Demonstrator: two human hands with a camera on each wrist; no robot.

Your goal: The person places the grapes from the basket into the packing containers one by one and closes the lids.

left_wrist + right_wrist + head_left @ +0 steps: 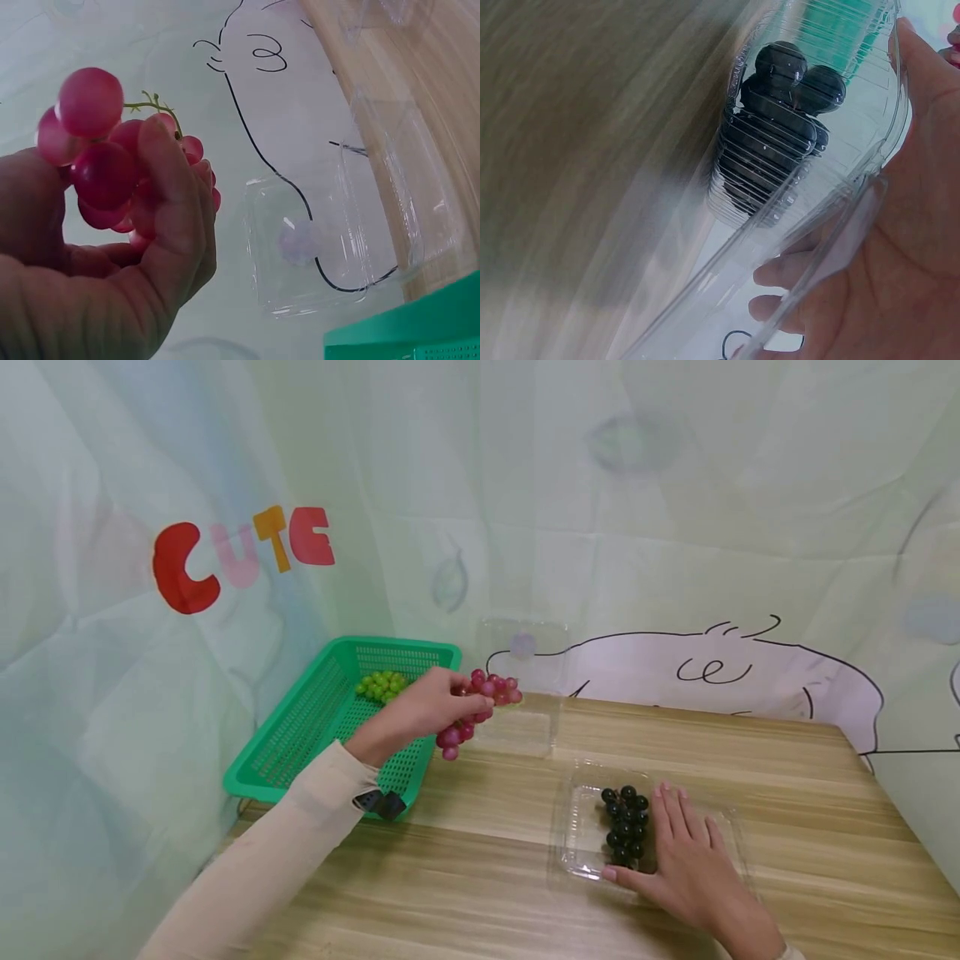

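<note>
My left hand [438, 703] grips a bunch of red grapes [453, 737] above the table, just right of the green basket. In the left wrist view the fingers curl round the red grapes [105, 176], and a thin green stem sticks out between them. My right hand [686, 864] rests with its fingers straight on an opened clear plastic box [581, 835]. Inside that box lies a bunch of black grapes [624, 827], to the left of this hand. The right wrist view shows the palm [907, 225] against the rim, beside the black grapes [772, 142].
A green basket [281, 760] stands at the left with a bunch of green grapes [381, 686] in it. Another clear plastic box [525, 739] stands opened at the back, its lid upright by the curtain [480, 485]. Red, pink and orange letters mark the left curtain.
</note>
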